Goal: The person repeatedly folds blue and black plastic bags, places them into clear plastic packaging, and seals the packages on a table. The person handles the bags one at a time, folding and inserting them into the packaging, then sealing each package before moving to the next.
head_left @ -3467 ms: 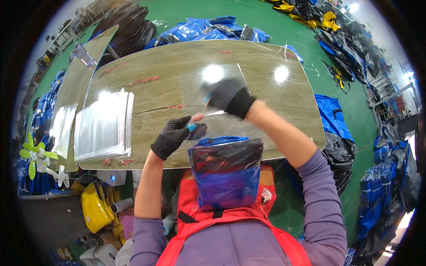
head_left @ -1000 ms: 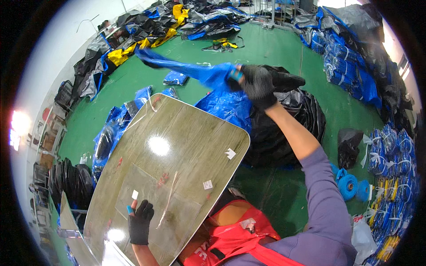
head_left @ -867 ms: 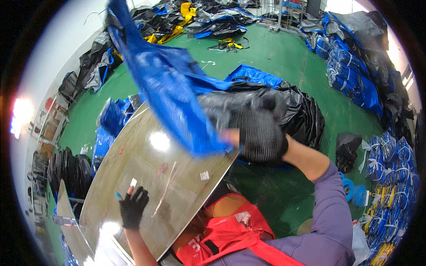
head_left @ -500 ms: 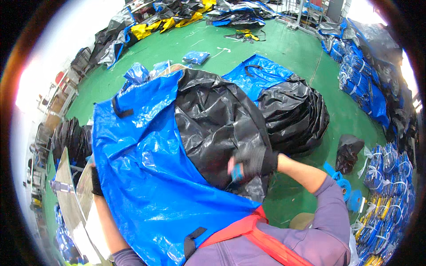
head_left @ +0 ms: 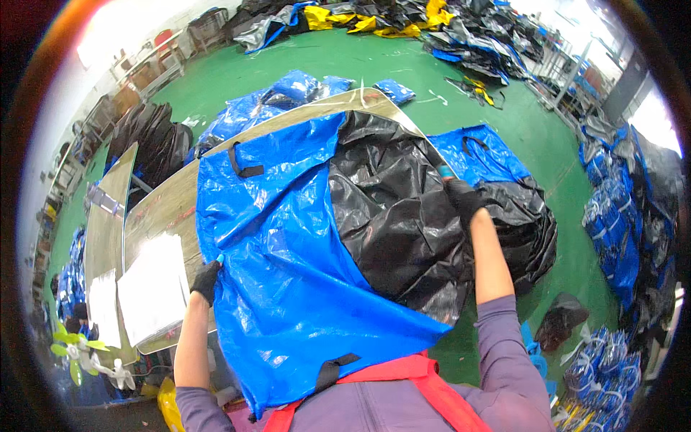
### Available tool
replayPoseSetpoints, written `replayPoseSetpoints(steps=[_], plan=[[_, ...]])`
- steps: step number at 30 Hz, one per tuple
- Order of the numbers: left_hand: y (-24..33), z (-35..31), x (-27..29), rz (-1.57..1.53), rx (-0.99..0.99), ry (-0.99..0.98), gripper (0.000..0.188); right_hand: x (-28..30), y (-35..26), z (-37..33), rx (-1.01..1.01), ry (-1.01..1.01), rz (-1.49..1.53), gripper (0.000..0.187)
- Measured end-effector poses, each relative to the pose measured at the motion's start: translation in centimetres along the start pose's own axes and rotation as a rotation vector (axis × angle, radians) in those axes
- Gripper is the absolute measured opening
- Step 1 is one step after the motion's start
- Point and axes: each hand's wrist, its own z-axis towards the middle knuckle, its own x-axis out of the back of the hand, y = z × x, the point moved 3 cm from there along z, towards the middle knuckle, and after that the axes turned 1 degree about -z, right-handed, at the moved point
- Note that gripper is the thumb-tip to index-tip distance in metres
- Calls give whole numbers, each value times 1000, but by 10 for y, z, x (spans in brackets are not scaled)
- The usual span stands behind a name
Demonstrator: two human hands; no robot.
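Note:
A large blue and black tarpaulin bag (head_left: 266, 252) lies spread before me, blue on the left and crumpled black on the right, with black webbing handles on the blue part. My left hand (head_left: 206, 281), in a black glove with a blue fingertip, is closed on its left edge. Up at the far right edge of the black part, my right hand (head_left: 462, 194), gloved likewise, is closed on the material; its fingers are partly hidden. A wooden-topped table (head_left: 169, 212) shows under the bag's left and far sides.
Beyond the right hand sits another blue and black bag (head_left: 482, 155). Folded blue packs (head_left: 252, 108) lie past the table. Tied bundles (head_left: 604, 374) stand on the right, and a small white fan (head_left: 79, 351) with green blades is at lower left. Heaped tarpaulins (head_left: 374, 21) line the far floor.
My right hand has moved up and outward from the middle of the black part to its far right edge. The view has shifted left, showing more of the table and my left hand.

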Motion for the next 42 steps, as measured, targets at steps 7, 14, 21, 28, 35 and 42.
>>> replayPoseSetpoints(steps=[7, 14, 21, 28, 35, 42], plan=[[-7, -1, -7, 296, -237, 221, 56, -42, 8, 14, -55, -434, -404, 83], [-19, -20, 12, -79, -23, 71, 50, -53, -14, -4, -556, -182, 328, 44], [-9, -24, 115, 959, -329, 651, 69, 3, -22, -4, -335, -50, 150, 42], [111, -98, -59, 1276, -1045, 175, 42, 21, -89, 75, -152, -202, -523, 67], [-22, -127, -314, 1144, -1268, -979, 96, -110, -163, 126, 101, -677, -522, 46], [-121, -141, -308, 869, -1094, -1221, 72, 4, -213, 253, 817, 320, -748, 33]])
